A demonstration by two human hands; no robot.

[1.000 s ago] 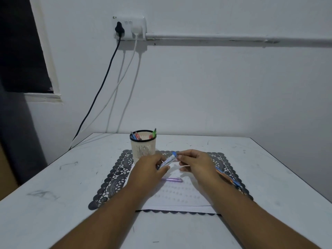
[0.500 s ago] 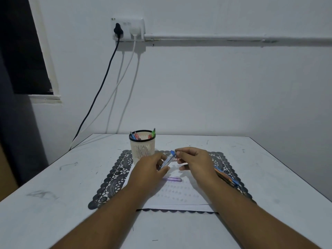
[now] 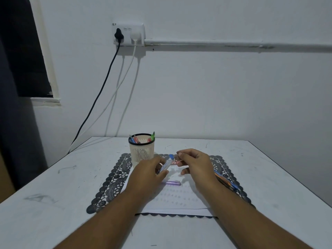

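Right hand (image 3: 195,165) has drawn slightly off the pen (image 3: 166,164), pinching a small pinkish piece (image 3: 175,162) beside its blue end. Nearest, paper (image 3: 176,202) bearing a purple pen (image 3: 171,182); above it, left hand (image 3: 149,174) grips the pen's barrel; behind, pen cup (image 3: 142,151).

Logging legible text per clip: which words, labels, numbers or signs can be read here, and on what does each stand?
No text reads for certain.
pen in the left hand: dark print on the clear barrel, too small to read.
pink piece pinched by the right hand: two pale marks, too blurred to read.
paper: rows of faint marks, too faint to read.
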